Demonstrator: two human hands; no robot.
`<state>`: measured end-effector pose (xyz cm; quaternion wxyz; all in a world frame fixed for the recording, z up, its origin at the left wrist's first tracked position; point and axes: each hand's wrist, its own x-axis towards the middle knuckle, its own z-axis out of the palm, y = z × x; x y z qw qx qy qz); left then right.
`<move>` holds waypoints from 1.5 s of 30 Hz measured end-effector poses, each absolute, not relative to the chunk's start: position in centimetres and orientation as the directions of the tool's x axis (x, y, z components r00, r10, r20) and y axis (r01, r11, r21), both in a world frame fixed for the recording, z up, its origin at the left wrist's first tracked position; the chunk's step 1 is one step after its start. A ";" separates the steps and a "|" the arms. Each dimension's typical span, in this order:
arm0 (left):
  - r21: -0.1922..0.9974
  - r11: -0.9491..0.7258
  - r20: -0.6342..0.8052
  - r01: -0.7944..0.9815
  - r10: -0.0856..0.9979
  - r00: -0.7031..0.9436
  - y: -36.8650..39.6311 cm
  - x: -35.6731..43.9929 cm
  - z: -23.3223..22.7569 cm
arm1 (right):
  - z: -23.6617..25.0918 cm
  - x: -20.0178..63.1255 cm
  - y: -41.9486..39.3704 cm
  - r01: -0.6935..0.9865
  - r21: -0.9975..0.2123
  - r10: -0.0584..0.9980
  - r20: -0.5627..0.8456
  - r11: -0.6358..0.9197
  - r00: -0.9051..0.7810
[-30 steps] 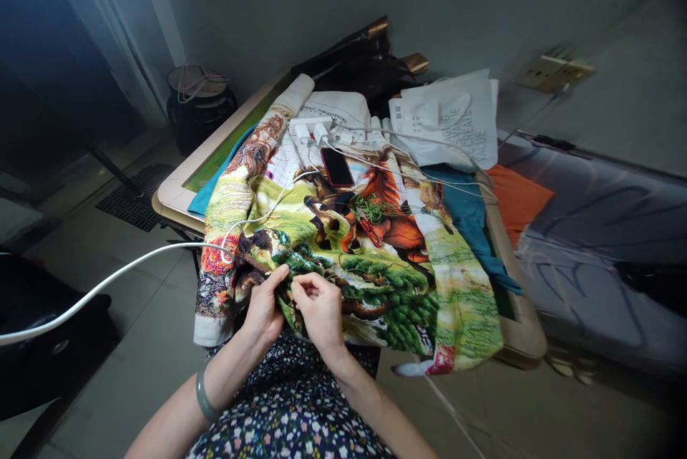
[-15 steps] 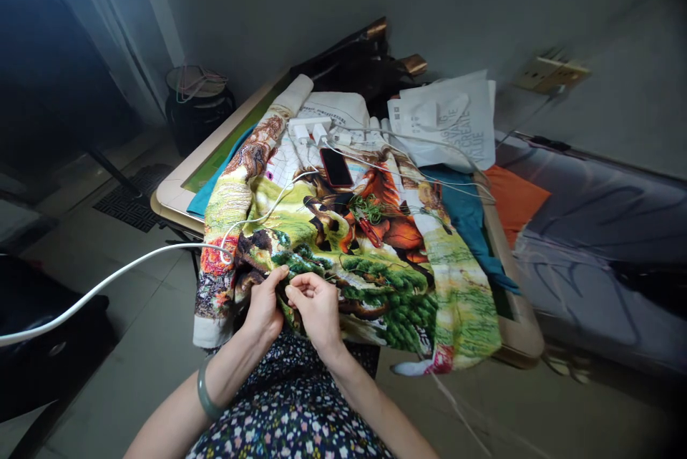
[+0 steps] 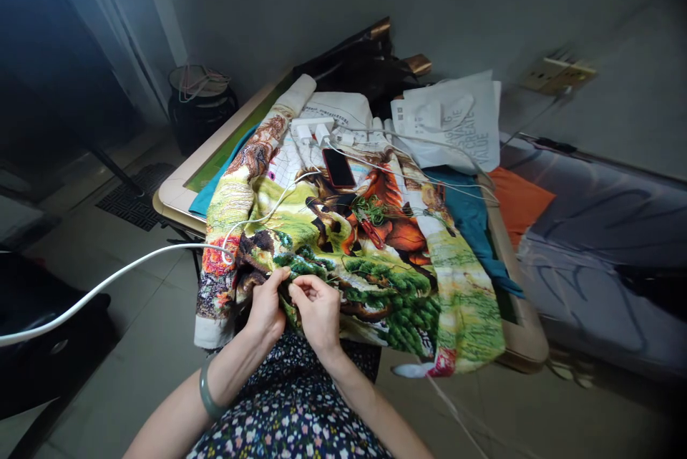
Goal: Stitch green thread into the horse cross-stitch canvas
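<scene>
A large embroidered cloth (image 3: 386, 269) with a colourful picture of animals and trees drapes over the table toward my lap. At its front edge my left hand (image 3: 268, 305) grips the fabric, thumb on top and the other fingers underneath. Just to the right, my right hand (image 3: 318, 312) is closed in a pinch close to the cloth; whatever lies between its fingertips is too small to make out. A tangle of green thread (image 3: 370, 210) rests on the cloth, with small red-handled scissors (image 3: 372, 233) beside it.
A phone (image 3: 339, 167) and a white power strip (image 3: 312, 126) with chargers lie on the cloth. A thick white cable (image 3: 107, 281) crosses in from the left. Paper bags (image 3: 448, 122) stand at the back right of the table (image 3: 179, 176). A black stool (image 3: 201, 112) is behind left.
The view has shifted very slightly. My right hand's fingertips have dipped a little toward the cloth; my left hand keeps its hold.
</scene>
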<state>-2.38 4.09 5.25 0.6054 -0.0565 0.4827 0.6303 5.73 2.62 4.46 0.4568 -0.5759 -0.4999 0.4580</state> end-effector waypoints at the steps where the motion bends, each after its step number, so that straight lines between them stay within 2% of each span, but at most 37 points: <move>1: 0.543 0.197 -0.653 -0.816 0.710 -0.263 4.1 -2.4 5.2 | 4.4 5.7 2.6 0.158 -0.984 0.995 -0.068 -0.079 0.079; 9: 0.532 0.191 -0.650 -0.825 0.716 -0.253 4.0 -2.3 5.3 | 4.5 5.9 2.6 0.248 -0.969 0.998 0.008 -0.008 0.061; 20: 0.523 0.182 -0.650 -0.833 0.717 -0.251 4.0 -2.3 5.3 | 4.3 6.0 2.7 0.259 -0.966 0.998 0.020 0.004 0.061; 28: 0.514 0.185 -0.645 -0.838 0.727 -0.235 3.9 -2.4 5.2 | 4.8 6.0 2.9 0.186 -0.981 0.997 -0.044 -0.056 0.066; 38: 0.490 0.210 -0.619 -0.846 0.767 -0.168 3.3 -2.5 4.7 | 5.6 5.9 3.5 0.013 -0.984 0.980 -0.173 -0.175 0.094; 40: 0.488 0.212 -0.611 -0.847 0.776 -0.158 3.2 -2.5 4.7 | 6.2 6.4 4.1 0.068 -0.989 0.988 -0.124 -0.130 0.088; 42: 0.485 0.209 -0.597 -0.849 0.789 -0.147 3.1 -2.5 4.8 | 7.1 7.0 4.9 0.212 -0.977 0.997 0.001 -0.016 0.078; 44: 0.482 0.208 -0.592 -0.851 0.793 -0.142 3.1 -2.6 4.8 | 8.1 7.6 5.9 0.375 -0.922 0.994 0.108 0.100 0.001; 45: 0.480 0.209 -0.594 -0.852 0.793 -0.140 3.0 -2.6 4.8 | 8.5 7.8 6.4 0.430 -0.893 0.991 0.117 0.135 -0.067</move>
